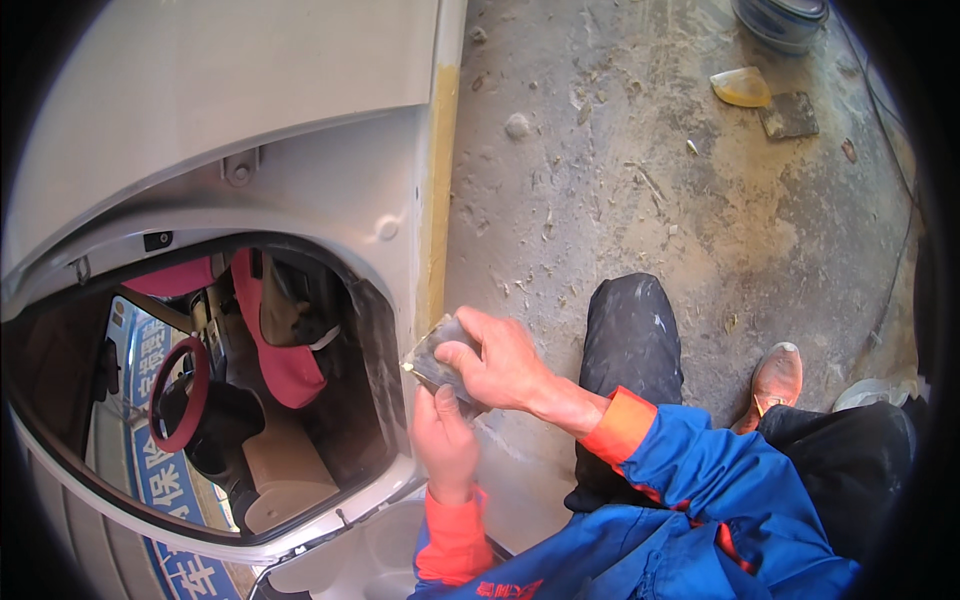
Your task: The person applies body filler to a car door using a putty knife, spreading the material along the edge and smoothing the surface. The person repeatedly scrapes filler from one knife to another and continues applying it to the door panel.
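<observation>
My right hand (505, 362) grips a grey, flat, squarish plate (438, 350), its thumb lying across the top face. Below it, my left hand (446, 440) has its fingertips closed at the plate's lower edge. A thin edge shows there beside the plate, with a pale yellowish dab at its tip; whether this is a second piece in my left hand is hidden by the fingers. Both hands are just right of the silver-white car body (330, 185), close to the near end of a yellowish strip (438, 190) along its edge.
Through the car's opening show a red-covered steering wheel (180, 395) and a pink seat (290, 370). On the stained concrete floor (560, 200) lie a yellow half-round piece (741, 87), a dark square piece (789, 116) and a dark round container (784, 22). A cable (899, 265) runs along the right.
</observation>
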Demonstrator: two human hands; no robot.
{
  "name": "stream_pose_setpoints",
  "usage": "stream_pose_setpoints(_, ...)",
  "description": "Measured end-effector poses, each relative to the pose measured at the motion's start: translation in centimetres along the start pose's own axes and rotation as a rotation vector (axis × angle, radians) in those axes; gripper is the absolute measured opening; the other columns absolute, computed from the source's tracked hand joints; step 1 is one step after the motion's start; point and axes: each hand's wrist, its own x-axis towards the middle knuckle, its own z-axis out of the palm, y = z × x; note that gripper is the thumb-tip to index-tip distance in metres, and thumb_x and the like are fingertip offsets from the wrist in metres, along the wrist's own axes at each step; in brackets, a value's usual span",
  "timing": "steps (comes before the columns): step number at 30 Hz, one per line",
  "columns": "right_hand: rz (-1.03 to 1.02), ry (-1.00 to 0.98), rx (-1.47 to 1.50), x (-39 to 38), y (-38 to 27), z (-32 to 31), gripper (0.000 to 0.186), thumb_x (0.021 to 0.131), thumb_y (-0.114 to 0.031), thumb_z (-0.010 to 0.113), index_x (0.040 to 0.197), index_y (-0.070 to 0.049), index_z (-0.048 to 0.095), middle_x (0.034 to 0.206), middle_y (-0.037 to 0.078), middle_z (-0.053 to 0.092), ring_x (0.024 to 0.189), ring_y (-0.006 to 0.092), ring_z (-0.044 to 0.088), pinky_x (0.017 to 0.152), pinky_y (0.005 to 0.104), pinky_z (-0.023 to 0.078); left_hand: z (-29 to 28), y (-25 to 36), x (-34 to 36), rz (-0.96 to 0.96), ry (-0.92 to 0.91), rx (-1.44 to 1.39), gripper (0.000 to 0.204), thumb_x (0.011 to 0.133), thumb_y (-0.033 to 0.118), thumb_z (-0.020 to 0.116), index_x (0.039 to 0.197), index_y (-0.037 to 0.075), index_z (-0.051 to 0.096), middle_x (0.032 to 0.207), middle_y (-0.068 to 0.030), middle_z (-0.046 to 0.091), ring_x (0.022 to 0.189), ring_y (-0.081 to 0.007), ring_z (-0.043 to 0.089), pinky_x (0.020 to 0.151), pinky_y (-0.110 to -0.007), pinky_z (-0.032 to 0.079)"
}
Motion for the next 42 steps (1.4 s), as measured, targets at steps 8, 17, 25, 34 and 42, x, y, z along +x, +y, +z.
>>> stream_pose_setpoints(8, 0.381, 0.169, 0.622, 0.9, 0.5, -0.5, 0.029, 0.107, -0.025, 0.056, 0.101, 0.002, 0.065, 0.088, 0.003, 0.070, 0.077, 0.0079, 0.063, 0.070, 0.0294, 0.053, -0.8, -4.8, 1.8, -0.429, -0.356, -1.624, 0.020, 0.109, 0.027, 0.044, 0.096, 0.013, 0.049, 0.066, 0.0023, 0.042, 0.050, -0.0103, 0.031, 0.047, -0.026, 0.030)
stream_pose_setpoints(17, 0.631, -0.037, 0.707, -0.5, 0.6, 1.8, 0.032, 0.107, -0.025, 0.054, 0.112, 0.004, 0.065, 0.095, 0.010, 0.072, 0.081, 0.0143, 0.067, 0.075, 0.0327, 0.055, 0.8, -4.2, 0.4, -0.544, -0.168, -1.206, 0.036, 0.103, 0.041, 0.049, 0.125, 0.015, 0.056, 0.099, 0.0019, 0.060, 0.070, -0.0088, 0.054, 0.051, -0.024, 0.034)
stream_pose_setpoints(25, 0.281, -0.070, 0.521, -0.6, 0.2, 1.6, 0.028, 0.102, -0.025, 0.060, 0.108, 0.002, 0.065, 0.093, 0.007, 0.070, 0.082, 0.0112, 0.062, 0.075, 0.0309, 0.052, 1.6, -2.4, -0.6, -0.453, -0.100, -1.050, 0.054, 0.103, 0.049, 0.049, 0.142, 0.012, 0.049, 0.127, -0.0037, 0.059, 0.108, -0.0186, 0.062, 0.078, -0.031, 0.052)
stream_pose_setpoints(34, 0.157, -0.050, 0.517, -1.3, -0.3, 2.0, 0.028, 0.099, -0.025, 0.063, 0.101, 0.003, 0.067, 0.091, 0.015, 0.073, 0.079, 0.0210, 0.068, 0.075, 0.0361, 0.053, 1.2, -4.1, 0.6, -0.050, -0.031, -0.465, 0.053, 0.105, 0.043, 0.050, 0.145, 0.009, 0.048, 0.128, -0.0085, 0.060, 0.116, -0.0236, 0.062, 0.094, -0.040, 0.055)
stream_pose_setpoints(42, 0.214, 0.033, 0.348, -0.7, -0.5, 1.8, 0.029, 0.099, -0.024, 0.063, 0.103, 0.005, 0.067, 0.091, 0.016, 0.073, 0.083, 0.0239, 0.070, 0.080, 0.0385, 0.054, 3.0, -3.5, 1.1, -0.469, -0.029, -1.207, 0.054, 0.101, 0.043, 0.053, 0.142, 0.008, 0.049, 0.112, -0.0070, 0.063, 0.080, -0.0159, 0.064, 0.066, -0.027, 0.052)
